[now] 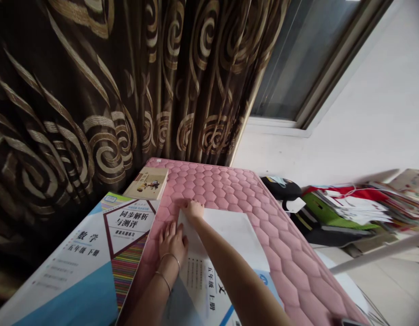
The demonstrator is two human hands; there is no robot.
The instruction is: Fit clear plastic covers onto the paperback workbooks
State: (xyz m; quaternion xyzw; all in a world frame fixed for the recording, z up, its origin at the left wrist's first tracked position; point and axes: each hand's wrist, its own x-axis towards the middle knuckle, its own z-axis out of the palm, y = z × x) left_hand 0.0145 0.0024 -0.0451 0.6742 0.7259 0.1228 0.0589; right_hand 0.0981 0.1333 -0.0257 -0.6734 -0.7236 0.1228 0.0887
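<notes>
A white sheet of paper lies over the upper part of a workbook with a white and blue cover on the pink quilted surface. My right hand is at the sheet's far left corner, its fingers closed on the paper's edge; the fingertips are partly hidden. Closer to me, my left hand, with bracelets on its wrist, rests along the left side of the paper and workbook. Its fingers are stretched out and slightly apart. My right forearm covers part of the sheet and cover.
To the left lies a large math workbook, with a small beige book beyond it. A dark patterned curtain hangs behind the pink padded surface. Piled papers and bags sit at the right, below the window.
</notes>
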